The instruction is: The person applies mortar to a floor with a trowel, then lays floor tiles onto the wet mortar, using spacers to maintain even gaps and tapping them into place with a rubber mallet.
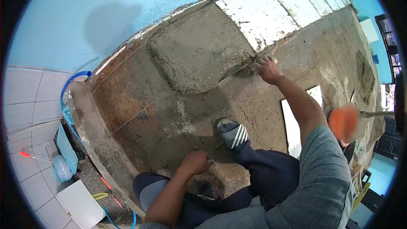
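Trowel (237, 71) in right hand (268, 70) spreads mortar bed (190, 55); no writing legible.

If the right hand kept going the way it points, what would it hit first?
Probably the raised slab of wet grey mortar: the right hand holds a trowel aimed at it, the blade apparently already touching its edge. Depth is unclear.

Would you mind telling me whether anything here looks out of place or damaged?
Nothing looks damaged. The right hand works a trowel at the edge of a raised mortar bed under stretched guide strings. The laid white tiles are smeared with mortar, and the left hand rests on rough ground.
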{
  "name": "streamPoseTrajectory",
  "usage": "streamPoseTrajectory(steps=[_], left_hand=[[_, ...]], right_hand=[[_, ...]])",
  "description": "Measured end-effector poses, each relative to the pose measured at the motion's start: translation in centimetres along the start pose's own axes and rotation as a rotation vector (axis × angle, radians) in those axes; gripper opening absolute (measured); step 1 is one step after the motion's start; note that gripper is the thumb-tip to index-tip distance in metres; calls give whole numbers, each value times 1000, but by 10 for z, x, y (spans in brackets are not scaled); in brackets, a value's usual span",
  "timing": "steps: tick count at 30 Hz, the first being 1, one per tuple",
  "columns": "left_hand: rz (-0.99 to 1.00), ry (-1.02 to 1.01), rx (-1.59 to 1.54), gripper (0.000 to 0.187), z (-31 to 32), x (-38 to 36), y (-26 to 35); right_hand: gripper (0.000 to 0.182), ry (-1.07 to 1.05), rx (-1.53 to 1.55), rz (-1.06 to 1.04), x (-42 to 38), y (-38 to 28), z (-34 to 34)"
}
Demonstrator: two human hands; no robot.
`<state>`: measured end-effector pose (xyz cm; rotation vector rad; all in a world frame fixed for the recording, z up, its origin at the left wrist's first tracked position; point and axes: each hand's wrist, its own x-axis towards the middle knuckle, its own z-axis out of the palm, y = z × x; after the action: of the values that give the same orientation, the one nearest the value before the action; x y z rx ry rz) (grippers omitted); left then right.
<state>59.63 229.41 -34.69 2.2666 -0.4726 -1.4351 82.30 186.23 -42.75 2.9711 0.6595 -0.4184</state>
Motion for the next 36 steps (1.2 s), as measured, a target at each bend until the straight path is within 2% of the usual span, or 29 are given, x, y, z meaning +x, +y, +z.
streamPoseTrajectory(steps=[2,6,9,11,15,19,21,24,26,27,29,31,33,36], left_hand=[[-7,-43,4,36,-2,2,-2],[-12,-43,1,36,-4,6,-7],[9,8,-5,36,2,6,-13],[49,60,17,37,8,7,-16],[18,-50,52,37,2,11,-6],[14,-17,42,37,3,8,-6],[-14,-8,21,37,-1,9,-5],[-51,-44,54,36,-10,1,-2],[-35,-42,67,36,-11,-3,-2],[-35,-51,46,36,-14,-7,0],[-34,-67,8,36,-23,-15,0],[-48,1,4,35,-14,-12,-11],[-67,54,-6,33,-6,-10,-17],[-82,118,-26,32,-3,-12,-18]], right_hand=[[38,127,39,-12,2,5,-2],[36,44,126,72,-39,37,-21],[34,-129,-39,81,-66,66,-9],[33,-79,-42,84,-71,76,1],[33,135,-33,196,-43,78,3],[33,138,31,175,-48,60,-34],[33,209,16,175,-68,54,-23],[36,167,3,27,-94,75,25],[38,224,58,-24,-89,59,15],[38,258,125,9,-74,37,-12],[37,511,126,-19,-32,13,-43],[40,321,405,348,28,-15,-91],[42,208,461,371,92,-33,-143],[42,296,399,65,185,-16,-147]])
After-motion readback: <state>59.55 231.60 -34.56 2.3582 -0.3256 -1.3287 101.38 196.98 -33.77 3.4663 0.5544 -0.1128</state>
